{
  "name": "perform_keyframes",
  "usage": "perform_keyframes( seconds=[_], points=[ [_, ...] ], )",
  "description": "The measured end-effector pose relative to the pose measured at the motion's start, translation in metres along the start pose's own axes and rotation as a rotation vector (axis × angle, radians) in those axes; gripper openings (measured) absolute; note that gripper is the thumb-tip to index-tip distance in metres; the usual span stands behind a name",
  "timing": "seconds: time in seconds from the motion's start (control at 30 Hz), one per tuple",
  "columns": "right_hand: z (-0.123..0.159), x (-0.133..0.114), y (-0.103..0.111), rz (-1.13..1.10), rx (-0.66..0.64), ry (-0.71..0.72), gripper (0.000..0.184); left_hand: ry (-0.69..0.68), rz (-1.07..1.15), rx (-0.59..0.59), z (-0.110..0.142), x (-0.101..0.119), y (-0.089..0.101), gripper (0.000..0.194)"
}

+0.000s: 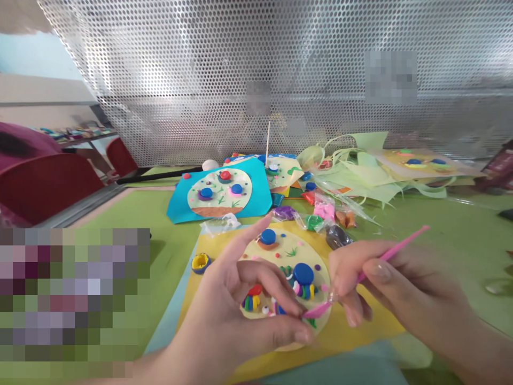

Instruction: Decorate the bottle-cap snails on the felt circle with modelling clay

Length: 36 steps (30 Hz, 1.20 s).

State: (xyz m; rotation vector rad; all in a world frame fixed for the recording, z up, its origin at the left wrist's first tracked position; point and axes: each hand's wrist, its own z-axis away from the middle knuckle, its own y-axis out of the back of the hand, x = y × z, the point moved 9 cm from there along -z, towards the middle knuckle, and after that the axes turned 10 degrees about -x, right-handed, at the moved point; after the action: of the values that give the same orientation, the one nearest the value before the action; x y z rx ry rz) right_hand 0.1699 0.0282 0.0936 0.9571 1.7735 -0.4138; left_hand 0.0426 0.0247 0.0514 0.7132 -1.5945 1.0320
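Observation:
My right hand [385, 283] grips a pink plastic clay modelling tool [404, 247], its flat blade pointing down and left. The blade's tip reaches the fingertips of my left hand [236, 305], where thumb and a finger pinch together with the index finger raised. Whatever lies in that pinch is too small to make out. Beneath both hands is a yellow sheet [356, 347] bearing a pale round card [256, 256]. Clay figures sit on the card, among them a blue cap [303, 274] over striped coils. My left hand hides part of the card.
A blue card [260, 187] with a similar clay picture lies behind. Bagged clay, including a pink packet [324, 208], is beside it. Paper strips [360, 171] pile up at the back right, before a perforated metal panel [224, 69]. A blue-and-yellow clay cup [201, 262] stands left.

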Motion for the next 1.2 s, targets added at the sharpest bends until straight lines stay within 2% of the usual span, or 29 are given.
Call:
perform_keyframes(
  seconds=[0.1,0.2,0.33,0.4,0.57,0.77,0.93,1.1,1.2],
  points=[
    [0.000,0.002,0.001,-0.054,0.008,-0.015,0.027,-0.032,-0.028,-0.051,-0.001,0.002,-0.002,0.101],
    [0.000,0.008,0.001,-0.144,0.010,-0.048,0.027,-0.012,-0.008,-0.035,-0.001,0.002,0.000,0.098],
    [0.000,0.016,0.000,-0.238,0.007,-0.090,0.026,-0.048,-0.013,-0.069,-0.001,0.007,-0.002,0.078],
    [0.000,0.018,-0.001,-0.253,0.000,-0.100,0.026,-0.041,-0.019,-0.062,-0.002,0.006,-0.001,0.070],
    [0.000,0.018,-0.002,-0.286,0.008,-0.104,0.025,0.003,-0.005,-0.061,-0.002,0.002,0.001,0.065],
    [0.003,0.026,0.002,-0.271,0.030,-0.149,0.026,0.014,-0.001,-0.020,-0.005,0.009,0.008,0.058],
    [0.003,0.032,0.007,-0.293,0.071,-0.176,0.027,0.084,-0.039,-0.002,-0.005,0.005,0.007,0.061],
    [0.001,0.028,0.011,-0.283,0.109,-0.156,0.028,0.009,-0.121,-0.016,-0.005,0.007,0.002,0.093],
    [0.001,0.029,0.012,-0.276,0.118,-0.172,0.028,0.016,-0.167,0.049,-0.004,0.006,0.006,0.092]
  ],
)
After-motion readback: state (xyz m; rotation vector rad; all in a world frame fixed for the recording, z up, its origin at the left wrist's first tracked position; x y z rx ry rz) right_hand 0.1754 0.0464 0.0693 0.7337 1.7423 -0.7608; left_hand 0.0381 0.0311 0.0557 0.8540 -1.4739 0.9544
